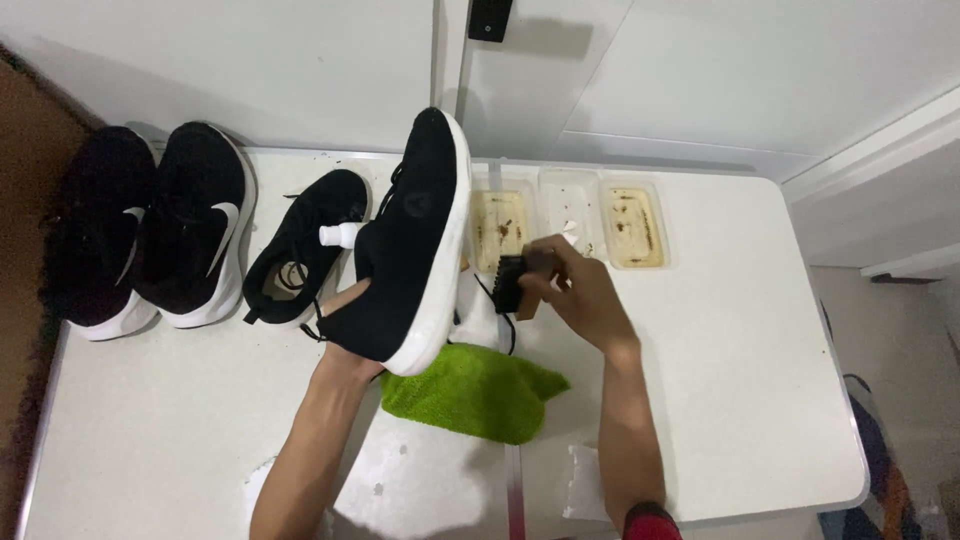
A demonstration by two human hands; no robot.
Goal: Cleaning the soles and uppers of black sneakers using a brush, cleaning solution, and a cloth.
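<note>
A white tabletop (740, 400) stands against pale wall panels. The left hand (345, 330) is pushed inside a black knit sneaker with a white sole (415, 240), so its fingers are hidden; the shoe is raised on edge, its long axis running away from the person, sole facing right. Just right of that sole, the right hand (575, 290) closes its fingers around a small dark-bristled brush (510, 283), bristles pointing left toward the shoe. A green cloth (475, 392) lies beneath; three more black sneakers sit further left.
</note>
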